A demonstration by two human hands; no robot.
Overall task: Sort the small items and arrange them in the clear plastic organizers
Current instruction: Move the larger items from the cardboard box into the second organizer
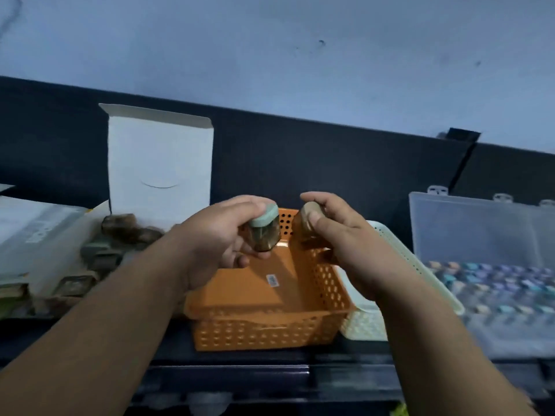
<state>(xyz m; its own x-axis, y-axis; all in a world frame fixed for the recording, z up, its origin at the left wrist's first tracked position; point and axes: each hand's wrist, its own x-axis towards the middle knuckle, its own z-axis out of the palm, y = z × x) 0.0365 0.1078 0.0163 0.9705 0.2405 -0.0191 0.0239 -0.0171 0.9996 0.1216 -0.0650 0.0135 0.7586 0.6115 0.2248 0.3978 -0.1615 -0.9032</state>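
Note:
My left hand (219, 235) grips a small jar with a pale green lid (265, 234), held over the orange perforated basket (264, 328). My right hand (345, 244) grips a second small jar with a tan lid (309, 217), above the basket's right wall. The orange basket holds only a small label sticker on its floor. A clear plastic organizer (480, 235) stands open at the right, its tray filled with several small coloured pieces (495, 283).
A pale perforated basket (399, 253) sits between the orange basket and the organizer. An open white carton (159, 163) stands at the back left. Several more small jars (120, 235) lie blurred at the left beside a light box (33, 229). A dark panel backs the surface.

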